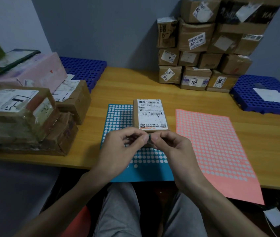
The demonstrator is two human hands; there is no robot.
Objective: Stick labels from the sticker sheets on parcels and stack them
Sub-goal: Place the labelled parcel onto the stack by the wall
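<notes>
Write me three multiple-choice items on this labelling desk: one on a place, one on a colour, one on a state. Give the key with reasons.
1. Where does the small parcel with the white shipping label lie?
A. on the blue sticker sheet
B. on the pink sticker sheet
C. on the blue perforated tray at right

2. What colour is the sheet on the person's right side?
A. green
B. pink
C. yellow

3. What are the two hands doing?
A. resting flat on the table
B. lifting a large box
C. pinching a small item together at the fingers

Key: 1 A, the parcel overlaps the blue sheet's upper right part. 2 B, its backing is pink. 3 C, left hand and right hand meet fingertip to fingertip on something small.
</notes>
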